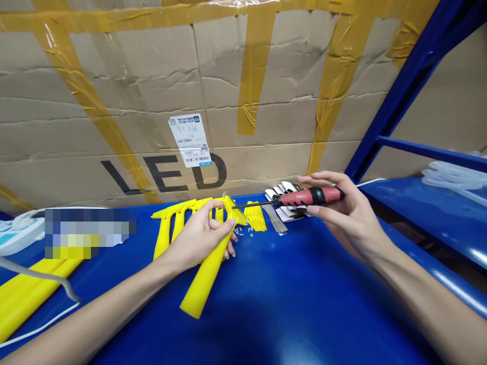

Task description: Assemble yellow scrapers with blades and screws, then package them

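My left hand (201, 230) is closed around a yellow plastic scraper (205, 281), whose handle slants down toward me and whose head has a thin blade edge. In my right hand (348, 213) is a screwdriver (297, 197) with a red and black handle, gripped between thumb and fingers. Its dark shaft points left, and the tip meets the scraper's head; the exact contact is too small to make out. Behind my left hand lie several more yellow scrapers (163, 235) in a row. Small screws and nuts (239, 231) are scattered beside the scraper head.
Right of the screws lie small yellow plates (255, 216), grey metal strips (274, 219) and white packets (283, 190). A large cardboard box (152, 101) stands behind the blue table (266, 304). Yellow tubes (34, 284) and a white cable are at left; a blue rack post (395, 96) rises at right.
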### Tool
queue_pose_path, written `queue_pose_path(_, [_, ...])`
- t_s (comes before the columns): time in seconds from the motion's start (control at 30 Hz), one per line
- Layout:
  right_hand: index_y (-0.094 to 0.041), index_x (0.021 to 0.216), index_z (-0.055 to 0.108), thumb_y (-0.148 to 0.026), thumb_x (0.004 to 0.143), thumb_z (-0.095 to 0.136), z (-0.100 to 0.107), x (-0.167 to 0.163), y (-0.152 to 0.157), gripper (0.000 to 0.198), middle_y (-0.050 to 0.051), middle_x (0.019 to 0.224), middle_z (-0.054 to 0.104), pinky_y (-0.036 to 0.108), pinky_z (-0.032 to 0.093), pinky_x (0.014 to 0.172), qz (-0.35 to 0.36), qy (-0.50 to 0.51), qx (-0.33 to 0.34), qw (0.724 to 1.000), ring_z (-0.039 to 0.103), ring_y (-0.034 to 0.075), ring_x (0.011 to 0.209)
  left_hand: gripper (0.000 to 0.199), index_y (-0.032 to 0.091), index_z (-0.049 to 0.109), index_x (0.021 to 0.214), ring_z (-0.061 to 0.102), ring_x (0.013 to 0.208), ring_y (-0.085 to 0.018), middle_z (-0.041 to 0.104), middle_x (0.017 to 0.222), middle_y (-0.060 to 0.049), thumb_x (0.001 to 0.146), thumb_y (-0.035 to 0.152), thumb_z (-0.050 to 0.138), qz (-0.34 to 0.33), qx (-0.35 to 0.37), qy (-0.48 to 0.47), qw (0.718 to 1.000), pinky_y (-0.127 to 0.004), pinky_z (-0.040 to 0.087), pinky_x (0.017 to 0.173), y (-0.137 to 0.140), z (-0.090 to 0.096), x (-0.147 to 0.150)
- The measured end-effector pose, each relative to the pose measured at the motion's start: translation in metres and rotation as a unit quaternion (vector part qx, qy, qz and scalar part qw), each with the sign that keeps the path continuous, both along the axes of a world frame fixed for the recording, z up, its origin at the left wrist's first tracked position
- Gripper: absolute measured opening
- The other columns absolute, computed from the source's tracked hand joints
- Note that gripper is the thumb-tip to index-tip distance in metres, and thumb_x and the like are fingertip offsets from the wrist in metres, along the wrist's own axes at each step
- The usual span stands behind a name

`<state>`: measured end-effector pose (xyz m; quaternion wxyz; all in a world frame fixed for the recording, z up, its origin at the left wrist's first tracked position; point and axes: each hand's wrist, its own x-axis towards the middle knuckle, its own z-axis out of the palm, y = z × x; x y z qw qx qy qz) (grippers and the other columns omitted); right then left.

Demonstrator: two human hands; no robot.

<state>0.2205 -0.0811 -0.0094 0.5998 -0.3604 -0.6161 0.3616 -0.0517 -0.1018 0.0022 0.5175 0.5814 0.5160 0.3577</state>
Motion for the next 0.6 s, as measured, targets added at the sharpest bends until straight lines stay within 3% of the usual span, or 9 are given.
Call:
queue_pose_path(0.13, [-0.026, 0.101, 0.068, -0.041, 0.088, 0.07, -0.0002, 0.0001, 0.0003, 0.02, 0.004, 0.093, 0.074, 0.028, 0.044, 0.043, -0.019, -0.021, -0.036, 0.999, 0.054, 0.011, 0.047, 0.056, 0.019, 0.032, 0.135, 0.067, 0.05, -0.018, 0.073, 0.068, -0.003, 0.092, 0.039, 0.063, -0.004, -0.003, -0.007, 1.0, -0.029, 0.056, 0.049, -0.0003, -0.0026, -0.0017])
queue_pose_path(0.27, [-0.031, 0.112, 0.061, -0.034, 0.078, 0.08, 0.0007, 0.0002, 0.0001, 0.038, 0.005, 0.11, 0.073, 0.031, 0.053, 0.056, -0.004, 0.02, -0.013, 1.0, 0.069, 0.019, 0.075, 0.065, 0.022, 0.03, 0.14, 0.069, 0.053, -0.02, 0.073, 0.071, -0.003, 0.09, 0.044, 0.066, -0.02, 0.011, -0.017, 1.0, -0.033, 0.058, 0.051, -0.001, -0.0043, -0.0039])
queue_pose_path(0.4, [-0.025, 0.097, 0.069, -0.042, 0.088, 0.068, 0.0018, -0.0008, -0.0006, 0.019, 0.006, 0.098, 0.074, 0.028, 0.043, 0.042, -0.009, 0.007, -0.044, 0.999, 0.055, 0.011, 0.049, 0.054, 0.023, 0.036, 0.129, 0.068, 0.053, -0.02, 0.072, 0.07, -0.003, 0.089, 0.044, 0.066, -0.02, 0.015, -0.022, 0.999, -0.033, 0.057, 0.05, -0.0015, -0.0026, -0.004])
queue_pose_path(0.53, [-0.028, 0.102, 0.067, -0.033, 0.078, 0.08, 0.0014, -0.0025, -0.0005, 0.028, 0.004, 0.111, 0.072, 0.029, 0.052, 0.054, 0.006, 0.045, -0.024, 0.999, 0.066, 0.017, 0.073, 0.052, 0.023, 0.037, 0.126, 0.067, 0.051, -0.019, 0.073, 0.07, -0.003, 0.09, 0.045, 0.066, -0.01, 0.01, -0.014, 1.0, -0.033, 0.057, 0.049, -0.0011, -0.0002, -0.004])
queue_pose_path(0.6, [-0.026, 0.097, 0.068, -0.039, 0.084, 0.074, 0.0005, -0.0028, -0.0004, 0.019, 0.005, 0.098, 0.073, 0.027, 0.046, 0.044, -0.01, 0.02, -0.038, 0.999, 0.061, 0.014, 0.058, 0.052, 0.023, 0.036, 0.128, 0.067, 0.052, -0.019, 0.073, 0.07, -0.004, 0.09, 0.044, 0.065, -0.008, 0.006, -0.012, 1.0, -0.033, 0.057, 0.05, -0.0008, -0.0002, -0.004])
